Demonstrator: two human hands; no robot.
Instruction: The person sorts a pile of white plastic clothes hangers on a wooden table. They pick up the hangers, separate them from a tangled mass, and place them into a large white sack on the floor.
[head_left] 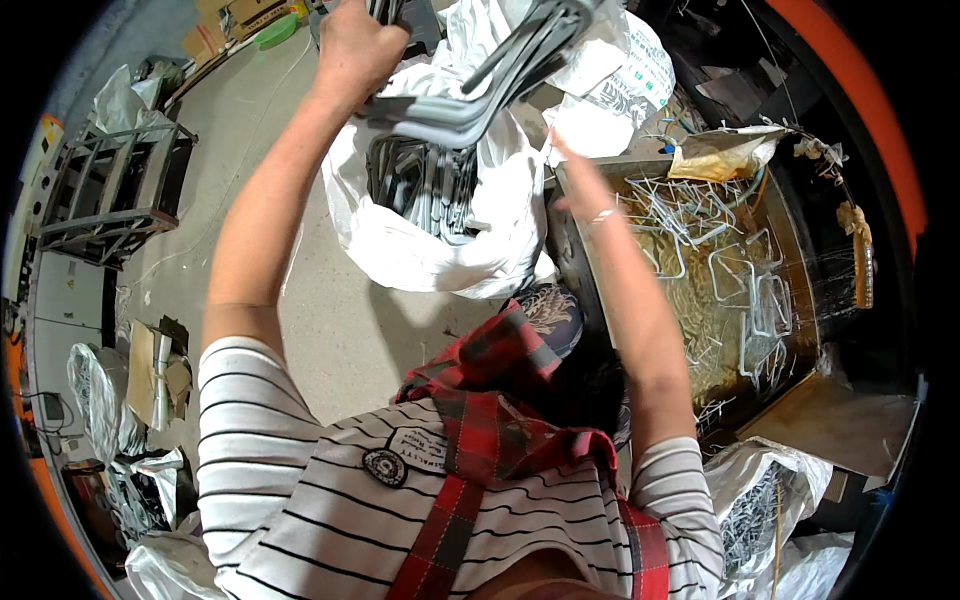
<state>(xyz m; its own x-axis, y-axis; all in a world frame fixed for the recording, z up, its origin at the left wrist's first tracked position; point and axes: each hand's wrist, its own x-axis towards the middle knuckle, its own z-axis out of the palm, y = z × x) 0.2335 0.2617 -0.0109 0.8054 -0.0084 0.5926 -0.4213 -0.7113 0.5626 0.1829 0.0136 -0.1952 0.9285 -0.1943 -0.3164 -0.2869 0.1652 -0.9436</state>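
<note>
My left hand (358,55) is closed around one end of a bundle of bent grey metal rods (440,118), nested together and held above an open white woven sack (440,265). The far end of the bundle rises to the right, smeared by motion. Inside the sack lie more bent metal rods (425,190) of the same kind. Just right of the sack, my right hand (578,180) is blurred; its fingers look stretched apart with nothing in them.
To the right stands a metal bin (585,265) with loose bent wire pieces (745,275) over murky yellowish contents. A metal rack (125,180) is at the left. More sacks of metal parts (755,515) sit near the lower right, and a green basin (276,32) at the far left.
</note>
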